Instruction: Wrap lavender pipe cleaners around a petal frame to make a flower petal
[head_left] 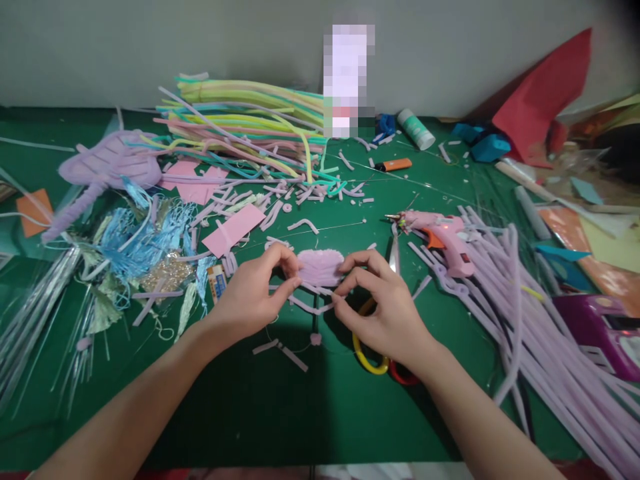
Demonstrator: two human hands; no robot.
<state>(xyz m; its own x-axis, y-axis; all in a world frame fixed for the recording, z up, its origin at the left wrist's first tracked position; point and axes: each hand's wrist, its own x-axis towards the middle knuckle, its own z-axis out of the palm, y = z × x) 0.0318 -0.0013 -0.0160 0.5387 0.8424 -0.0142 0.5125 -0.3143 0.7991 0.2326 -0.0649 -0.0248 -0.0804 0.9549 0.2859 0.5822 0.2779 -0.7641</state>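
Note:
My left hand (253, 293) pinches the left edge of a small lilac fan-shaped piece made of pipe cleaners (320, 267), held just above the green table. My right hand (383, 303) pinches its right lower edge, where thin lilac stems (313, 307) stick out below. Both hands have their fingers closed on the piece. Under my right hand lie scissors with yellow and red handles (369, 360).
A pink glue gun (445, 237) lies right of my hands, beside a long bundle of lilac pipe cleaners (540, 327). Coloured pipe cleaners (250, 127) pile at the back. A lilac shell shape (107, 167), pink paper (233, 230), an orange lighter (395, 164) and cut scraps lie around.

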